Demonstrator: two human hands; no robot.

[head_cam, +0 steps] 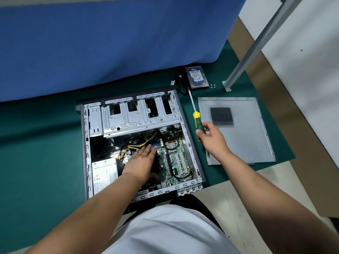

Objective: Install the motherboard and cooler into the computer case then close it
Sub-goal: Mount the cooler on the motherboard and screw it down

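An open grey computer case (84, 143) lies on its side on a green mat. The green motherboard (177, 158) sits inside it at the right. My left hand (142, 161) reaches into the case, fingers straight, and rests over a black cooler (155, 166) that is mostly hidden beneath it. My right hand (211, 137), just right of the case, grips the green and yellow handle of a screwdriver (196, 117) whose shaft points away from me. The case's side panel (244, 140) lies flat to the right.
A silver power supply (104, 173) fills the case's near-left corner, and a drive cage (141, 118) spans its far side. A hard drive (197, 77) with black cables and a few small screws (212, 86) lie beyond. A metal post (256, 44) stands at right, a blue cloth behind.
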